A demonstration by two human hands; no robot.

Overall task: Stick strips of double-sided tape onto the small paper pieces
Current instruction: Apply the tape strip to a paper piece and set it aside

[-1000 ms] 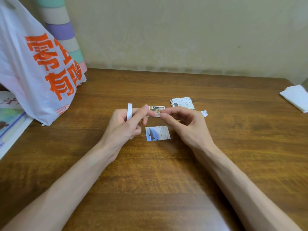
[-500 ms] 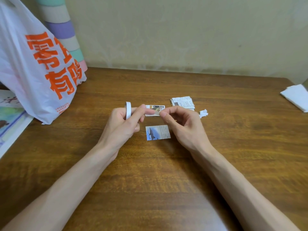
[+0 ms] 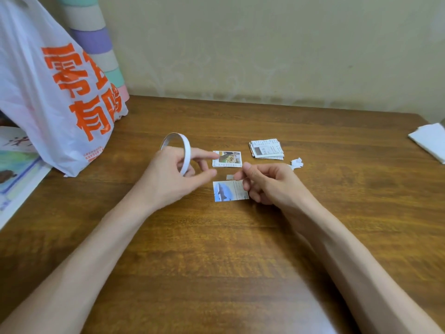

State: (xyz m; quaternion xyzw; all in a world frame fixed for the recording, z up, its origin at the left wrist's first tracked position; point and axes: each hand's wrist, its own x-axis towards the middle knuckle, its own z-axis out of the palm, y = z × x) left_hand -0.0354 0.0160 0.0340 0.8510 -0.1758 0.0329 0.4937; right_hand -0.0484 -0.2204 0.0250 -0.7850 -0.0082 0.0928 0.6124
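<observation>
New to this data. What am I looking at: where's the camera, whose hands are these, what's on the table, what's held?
There is no robot here. These are a person's two bare hands, filmed by one wide-angle camera worn on the head, looking forward and down. Every picture is that same view.

The left hand holds a white tape roll, a thin ring. The right hand pinches a short tape strip between thumb and forefinger, near the far edge of a blue picture piece that lies flat on the wooden table.

Beyond it lies a second picture piece. To the right of that are a stack of paper pieces and some white scraps. At the left stands a plastic bag, white with orange characters.
</observation>
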